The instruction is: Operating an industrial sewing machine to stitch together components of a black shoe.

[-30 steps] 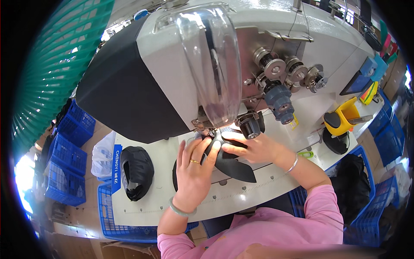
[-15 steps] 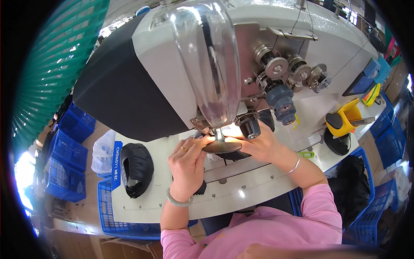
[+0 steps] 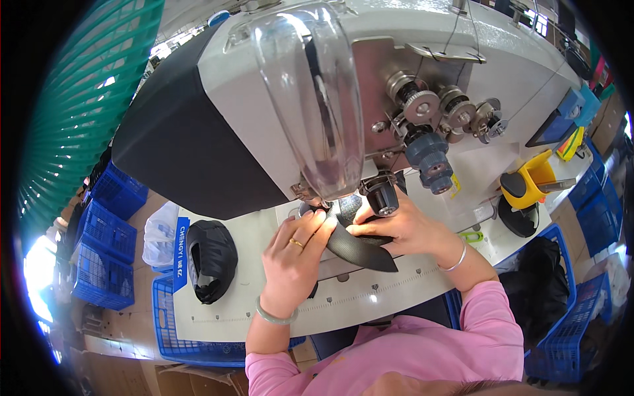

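Note:
A black shoe upper [image 3: 358,249] lies under the head of a white industrial sewing machine [image 3: 247,82], with a pointed flap sticking out toward me. My left hand [image 3: 295,254] presses its closed fingertips onto the left side of this piece, close to the needle area. On the other side, my right hand [image 3: 411,228] pinches the piece between thumb and fingers, partly behind a dark machine knob [image 3: 381,197]. A clear plastic guard [image 3: 310,99] hangs over the needle area, so the needle itself is hidden.
Another black shoe upper [image 3: 211,261] sits on the table's left, beside a blue strip [image 3: 180,254]. At right are a yellow holder [image 3: 533,179], a dark piece [image 3: 518,216] and a green snipper-like tool [image 3: 471,236]. Blue crates [image 3: 105,244] flank the table.
The shoe upper has turned, and its flap now points toward me and to the right. My left hand has shifted slightly, its fingers now lying flatter on the piece.

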### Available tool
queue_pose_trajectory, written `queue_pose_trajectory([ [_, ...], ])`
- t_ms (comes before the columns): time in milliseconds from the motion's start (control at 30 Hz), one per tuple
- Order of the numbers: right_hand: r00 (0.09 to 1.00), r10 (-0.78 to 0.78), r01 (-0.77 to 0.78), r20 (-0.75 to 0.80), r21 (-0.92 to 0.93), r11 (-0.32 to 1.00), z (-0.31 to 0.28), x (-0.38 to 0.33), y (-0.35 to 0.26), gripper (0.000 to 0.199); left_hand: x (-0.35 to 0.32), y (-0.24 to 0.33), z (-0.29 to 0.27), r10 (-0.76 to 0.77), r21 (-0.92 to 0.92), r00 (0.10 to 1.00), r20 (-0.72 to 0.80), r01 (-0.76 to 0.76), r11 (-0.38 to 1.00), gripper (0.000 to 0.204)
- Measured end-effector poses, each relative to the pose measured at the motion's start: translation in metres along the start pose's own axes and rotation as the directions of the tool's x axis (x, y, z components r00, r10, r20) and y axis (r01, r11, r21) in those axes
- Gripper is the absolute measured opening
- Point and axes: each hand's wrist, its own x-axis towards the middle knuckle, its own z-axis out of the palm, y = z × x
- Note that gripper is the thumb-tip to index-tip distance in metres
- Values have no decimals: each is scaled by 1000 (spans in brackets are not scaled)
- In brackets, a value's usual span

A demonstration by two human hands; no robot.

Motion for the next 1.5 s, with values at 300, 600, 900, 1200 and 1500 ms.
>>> queue_pose_trajectory([
  [300,985,89,-87,-150,19,996,13,-7,-3,30,2,7,-1,76,134,997,35,-80,988,32],
  [600,985,21,-31,-169,-59,998,15,0,0,30,7,6,-3,49,129,998,42,-54,990,33],
  [900,977,9,-32,-213,-101,994,20,1,7,32,13,2,-2,51,154,997,57,-59,986,30],
  [1200,986,-72,23,-148,-307,951,10,7,-5,34,9,-12,0,-79,-109,997,-25,76,991,29],
  [1500,995,47,-67,-93,-222,973,11,6,-18,35,0,5,5,-54,6,995,-84,54,999,30],
])
